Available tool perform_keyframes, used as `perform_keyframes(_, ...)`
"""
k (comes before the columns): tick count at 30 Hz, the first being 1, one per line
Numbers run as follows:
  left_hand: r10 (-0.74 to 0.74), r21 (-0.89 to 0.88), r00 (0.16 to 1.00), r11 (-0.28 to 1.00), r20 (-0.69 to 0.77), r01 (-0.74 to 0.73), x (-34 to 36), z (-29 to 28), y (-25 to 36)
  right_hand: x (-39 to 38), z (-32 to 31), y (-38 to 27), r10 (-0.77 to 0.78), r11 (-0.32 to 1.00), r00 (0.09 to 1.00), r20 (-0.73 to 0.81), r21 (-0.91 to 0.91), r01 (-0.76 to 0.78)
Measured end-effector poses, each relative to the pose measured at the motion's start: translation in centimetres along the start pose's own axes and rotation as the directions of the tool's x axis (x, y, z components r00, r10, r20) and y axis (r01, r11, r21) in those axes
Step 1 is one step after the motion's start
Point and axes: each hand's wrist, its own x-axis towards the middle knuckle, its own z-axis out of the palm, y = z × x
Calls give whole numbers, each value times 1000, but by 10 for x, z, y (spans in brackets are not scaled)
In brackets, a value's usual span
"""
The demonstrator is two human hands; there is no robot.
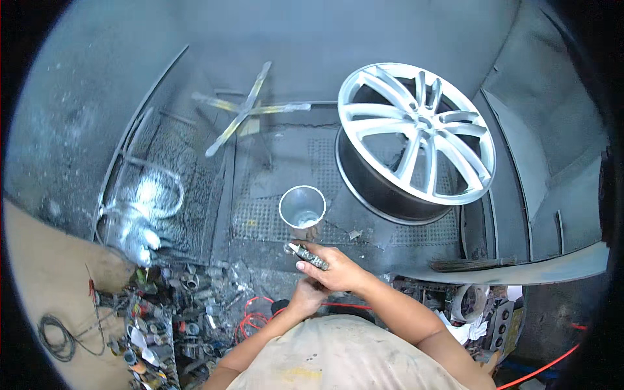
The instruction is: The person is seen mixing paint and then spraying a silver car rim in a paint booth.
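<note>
So my right hand (339,270) was wrapped around a dark, stubby tool (312,258) with a pale tip, thumb resting along it, while my left hand (308,298) was tucked in right below, fingers mostly hidden, so I can't tell if it was gripping anything. The tool was in front of my shirt (344,354), with an open see-through cup (302,199) just beyond it, and I couldn't say whether those 2 touched. Off to the right a silver wheel (426,123) sat tilted, face up, and a 4-armed cross (250,109) stood farther back on the left.
</note>
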Motion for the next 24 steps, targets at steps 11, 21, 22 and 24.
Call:
perform_keyframes(11,316,38,899,939,302,-342,110,0,26,27,-99,-46,-262,965,965,14,32,262)
perform_keyframes(21,409,28,782,879,471,-476,256,-28,80,74,-190,-105,-122,992,982,143,-6,124)
perform_keyframes(22,416,18,776,877,475,-481,262,-23,83,77,-192,-103,-195,981,977,91,17,194)
perform_keyframes(24,429,2,768,872,475,-489,272,-13,89,80,-199,-101,-269,963,963,23,13,269)
